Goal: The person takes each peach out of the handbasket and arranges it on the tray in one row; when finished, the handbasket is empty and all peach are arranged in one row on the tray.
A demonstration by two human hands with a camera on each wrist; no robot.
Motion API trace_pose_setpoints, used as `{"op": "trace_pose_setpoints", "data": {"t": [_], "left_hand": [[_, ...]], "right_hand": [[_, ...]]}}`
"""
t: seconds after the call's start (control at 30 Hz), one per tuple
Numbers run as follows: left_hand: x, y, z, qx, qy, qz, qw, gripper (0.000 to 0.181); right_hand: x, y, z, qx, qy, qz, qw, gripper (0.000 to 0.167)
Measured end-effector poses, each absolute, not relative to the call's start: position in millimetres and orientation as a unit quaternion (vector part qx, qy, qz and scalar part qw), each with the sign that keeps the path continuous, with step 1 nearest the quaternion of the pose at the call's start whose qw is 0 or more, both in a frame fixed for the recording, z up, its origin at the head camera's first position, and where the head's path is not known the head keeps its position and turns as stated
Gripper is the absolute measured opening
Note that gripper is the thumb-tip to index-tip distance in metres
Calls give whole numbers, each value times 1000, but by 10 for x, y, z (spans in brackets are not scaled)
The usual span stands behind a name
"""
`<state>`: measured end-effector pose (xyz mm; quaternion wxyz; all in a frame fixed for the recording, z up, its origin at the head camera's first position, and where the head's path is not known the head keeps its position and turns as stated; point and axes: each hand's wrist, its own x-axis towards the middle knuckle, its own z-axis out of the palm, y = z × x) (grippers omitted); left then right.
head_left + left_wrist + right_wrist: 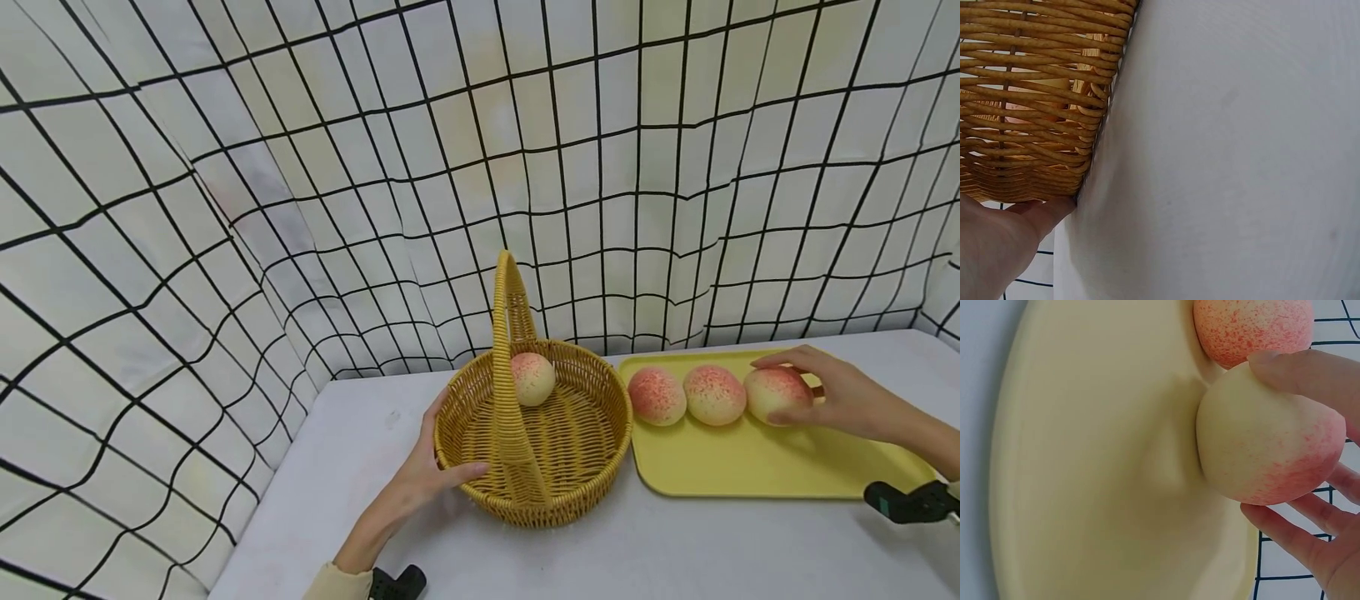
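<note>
A yellow wicker basket point(573, 500) with a tall arched handle stands on the table, one peach point(534, 380) inside it. At its left side my left hand point(423, 473) holds the rim, thumb over the edge and fingers along the outer wall. The left wrist view shows those fingers against the lower weave point(1035, 137). On the yellow tray point(720, 467), three peaches sit in a row. My right hand point(840, 396) grips the rightmost peach point(1266, 437), thumb on one side and fingers on the other. The middle peach point(715, 395) and left peach point(657, 396) lie beside it.
The tray lies right of the basket, close to its rim. A white cloth with a black grid net point(570, 167) rises behind and to the left of the white table point(330, 467). Black devices point(907, 502) are worn at both wrists.
</note>
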<state>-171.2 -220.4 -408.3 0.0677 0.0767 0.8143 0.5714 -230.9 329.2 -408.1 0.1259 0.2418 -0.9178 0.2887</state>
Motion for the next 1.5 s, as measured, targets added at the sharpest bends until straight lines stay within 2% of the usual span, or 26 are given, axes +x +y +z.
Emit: {"op": "trace_pose_setpoints", "data": {"t": [0.37, 0.5, 0.63, 0.77, 0.9, 1.1, 1.3, 1.5], "left_hand": [[-1712, -2199, -4078, 78, 814, 572, 65, 124], [-1715, -2192, -4077, 78, 814, 571, 68, 124], [-1702, -2214, -4072, 76, 813, 573, 65, 124], [-1710, -2221, -4084, 79, 811, 576, 65, 124], [-1720, -2211, -4106, 81, 808, 578, 72, 123], [-1715, -2190, -4110, 75, 807, 581, 73, 125], [-1713, -2189, -4112, 74, 812, 575, 74, 124], [-1722, -2199, -4087, 64, 822, 562, 69, 123]], "right_hand": [[-2340, 3160, -3830, 264, -917, 251, 165, 63], [-2331, 2858, -3618, 310, -895, 270, 174, 61], [-2363, 2360, -3334, 381, -864, 284, 165, 59], [-2416, 1863, -3083, 426, -845, 298, 127, 55], [-2514, 1425, -2973, 434, -838, 322, 75, 52], [-2734, 932, -3124, 439, -813, 381, -23, 48], [-2877, 679, -3286, 441, -821, 353, -79, 50], [-2952, 475, -3323, 425, -845, 303, -119, 61]]}}
